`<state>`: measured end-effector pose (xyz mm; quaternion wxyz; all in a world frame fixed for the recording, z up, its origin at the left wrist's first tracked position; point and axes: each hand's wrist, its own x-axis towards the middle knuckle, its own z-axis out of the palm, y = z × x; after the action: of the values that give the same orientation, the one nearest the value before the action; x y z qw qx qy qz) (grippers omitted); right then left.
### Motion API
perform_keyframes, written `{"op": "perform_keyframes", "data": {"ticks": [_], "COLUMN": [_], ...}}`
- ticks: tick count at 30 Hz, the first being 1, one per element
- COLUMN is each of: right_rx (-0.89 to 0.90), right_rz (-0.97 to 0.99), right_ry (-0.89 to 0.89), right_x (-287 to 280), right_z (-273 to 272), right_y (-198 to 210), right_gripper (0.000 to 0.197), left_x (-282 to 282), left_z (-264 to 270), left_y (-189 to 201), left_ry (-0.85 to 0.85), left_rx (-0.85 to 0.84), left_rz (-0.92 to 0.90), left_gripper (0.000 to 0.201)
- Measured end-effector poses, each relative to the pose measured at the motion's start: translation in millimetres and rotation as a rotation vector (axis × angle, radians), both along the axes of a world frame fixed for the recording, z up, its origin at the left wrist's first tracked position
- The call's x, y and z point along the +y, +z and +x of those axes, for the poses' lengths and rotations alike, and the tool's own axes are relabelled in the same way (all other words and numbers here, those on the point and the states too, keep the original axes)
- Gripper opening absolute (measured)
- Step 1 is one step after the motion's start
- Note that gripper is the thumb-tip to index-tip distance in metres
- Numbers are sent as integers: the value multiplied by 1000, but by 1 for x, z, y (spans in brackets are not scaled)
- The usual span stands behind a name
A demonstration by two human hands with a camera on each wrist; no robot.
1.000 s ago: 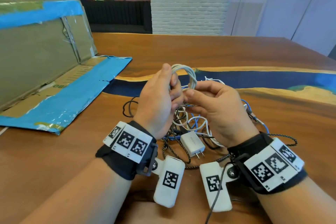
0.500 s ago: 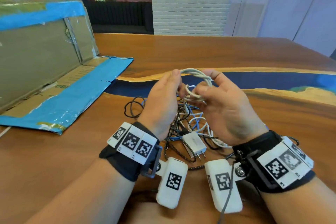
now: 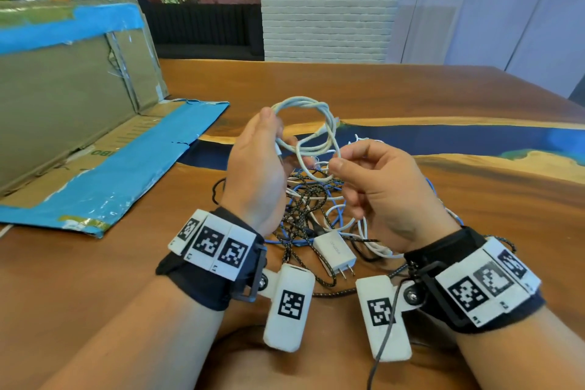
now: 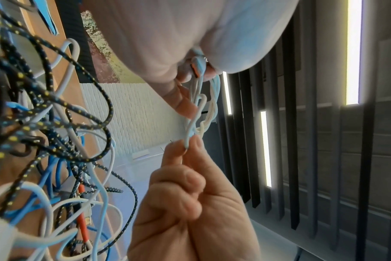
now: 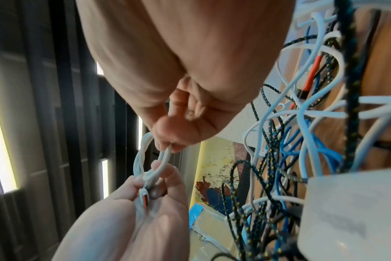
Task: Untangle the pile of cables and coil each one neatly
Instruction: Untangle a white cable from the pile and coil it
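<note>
Holding a white cable (image 3: 311, 123) coil above the tangled pile (image 3: 316, 215), the left hand (image 3: 256, 174) is gripping its loops while the right hand (image 3: 376, 187) is pinching one strand; light and floppy, it looks best held at the bundled loops.

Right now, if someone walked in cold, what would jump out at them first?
First, the two hands raised mid-table: the left hand grips a coiled white cable and the right hand pinches one of its loops. Beneath them on the wooden table lies a tangled pile of cables, black braided, blue and white, with a white charger plug. To the left sits a blue-taped cardboard box.
</note>
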<state>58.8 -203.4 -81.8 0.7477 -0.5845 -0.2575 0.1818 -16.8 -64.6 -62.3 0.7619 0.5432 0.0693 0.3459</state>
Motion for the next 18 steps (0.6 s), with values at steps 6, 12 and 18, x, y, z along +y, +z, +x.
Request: {"op": "perform_keyframes", "data": {"ticks": [6,12,18], "right_rx": [-114,-59,-54], "right_rz": [-163,-153,-190], "right_ry": [240,488,364], "right_x": [-5,-12,-6], "right_z": [2,-1,1], "right_y": [-1,7,2], "right_gripper": [18,21,27], "left_x": [-4,-2,0], "left_z": [1,0,2], "left_y": [-5,-4,-2], "left_ry": [16,19,89], "left_rx": [-35,-60,-89], "left_rz": [74,67,133], "left_gripper": [37,38,38]}}
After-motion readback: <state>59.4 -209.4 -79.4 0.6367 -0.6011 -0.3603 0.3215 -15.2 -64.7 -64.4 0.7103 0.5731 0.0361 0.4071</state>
